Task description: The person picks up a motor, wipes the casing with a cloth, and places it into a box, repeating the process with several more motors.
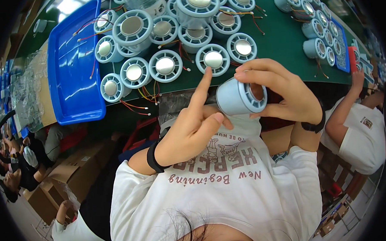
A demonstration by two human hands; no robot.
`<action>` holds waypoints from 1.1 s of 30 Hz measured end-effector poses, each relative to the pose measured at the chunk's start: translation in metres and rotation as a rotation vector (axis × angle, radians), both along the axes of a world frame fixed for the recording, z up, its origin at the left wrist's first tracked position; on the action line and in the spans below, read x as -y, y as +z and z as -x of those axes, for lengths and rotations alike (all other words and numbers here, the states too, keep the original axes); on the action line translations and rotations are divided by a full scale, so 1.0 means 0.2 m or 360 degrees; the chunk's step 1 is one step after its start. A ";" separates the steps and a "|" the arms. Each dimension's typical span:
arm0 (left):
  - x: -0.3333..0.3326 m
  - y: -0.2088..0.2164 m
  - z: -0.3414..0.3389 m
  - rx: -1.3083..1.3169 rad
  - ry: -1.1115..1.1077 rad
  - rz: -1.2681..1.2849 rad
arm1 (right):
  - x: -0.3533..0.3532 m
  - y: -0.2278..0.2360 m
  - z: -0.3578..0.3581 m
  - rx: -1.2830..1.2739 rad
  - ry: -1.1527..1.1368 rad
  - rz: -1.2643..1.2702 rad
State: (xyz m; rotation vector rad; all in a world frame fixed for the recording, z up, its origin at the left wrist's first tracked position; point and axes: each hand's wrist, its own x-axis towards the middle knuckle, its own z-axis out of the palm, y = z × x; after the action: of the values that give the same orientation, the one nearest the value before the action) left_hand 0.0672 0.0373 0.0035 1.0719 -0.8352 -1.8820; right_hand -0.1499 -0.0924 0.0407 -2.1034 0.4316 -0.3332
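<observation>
A light blue round plastic housing (235, 98), with a spoked end ring and a brownish centre, is tilted on its side above my lap. My right hand (286, 90) grips it by the spoked end, thumb below and fingers above. My left hand (193, 129) is beside its other end, index finger stretched toward the table and thumb apart. Whether the left hand's partly hidden fingers touch the housing I cannot tell. Just past the index fingertip stands a similar housing (212, 59) with a silver disc at its centre.
Several more such housings (165, 66), some stacked, crowd the green table (285, 60), with coloured wires trailing. An empty blue tray (74, 65) lies on the left. At right are further housings (314, 48), a blue mat (340, 45) and a co-worker's arm (347, 98).
</observation>
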 end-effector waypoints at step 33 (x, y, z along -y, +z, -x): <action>0.06 -0.32 0.11 0.1544 0.0678 0.0828 | 0.06 -0.14 0.14 -0.0394 -0.1242 0.0625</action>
State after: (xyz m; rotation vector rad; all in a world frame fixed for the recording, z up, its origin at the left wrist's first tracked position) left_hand 0.0449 0.0249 -0.0610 1.6450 -1.3792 -0.6553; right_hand -0.1788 -0.1053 0.0117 -2.2795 1.4403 -0.6437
